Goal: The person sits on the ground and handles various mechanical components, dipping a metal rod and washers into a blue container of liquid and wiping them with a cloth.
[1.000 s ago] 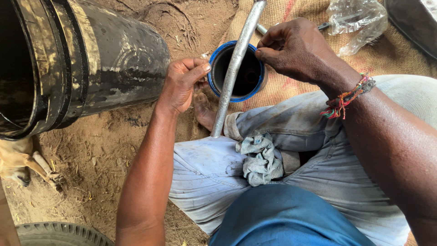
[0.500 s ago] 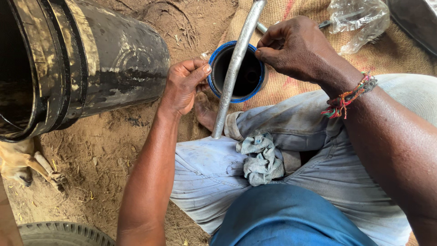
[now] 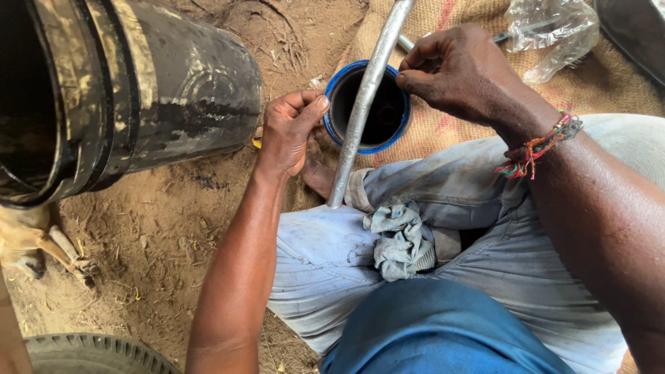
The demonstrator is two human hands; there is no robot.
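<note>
At the far left a large black bucket (image 3: 131, 97) lay on its side on the sandy ground (image 3: 166, 235), its mouth turned toward the camera, so it was out of the way of the work. Below it, at the near edge, a strip of tyre tread (image 3: 90, 353) showed.

The left hand (image 3: 291, 131) sat just right of the bucket, curled against the left rim of a small blue-rimmed can (image 3: 370, 107). Its thumb and forefinger were closed on the rim, apparently to keep the can from shifting on the ground; whether anything small was pinched between them could not be made out.

A grey metal pipe (image 3: 364, 104) ran slantwise across the can's open mouth, its near end resting on the trouser leg (image 3: 325, 256) by a bare foot, which seemed to prop it at a handy angle. A crumpled grey rag (image 3: 402, 239) lay in the lap, within easy reach.

The right hand (image 3: 460, 73) hovered over the can's right rim, fingers bunched together with the tips close to the pipe; what they held, if anything, was hidden. Beyond lay burlap sacking (image 3: 471, 21) and a clear plastic bag (image 3: 551, 28).
</note>
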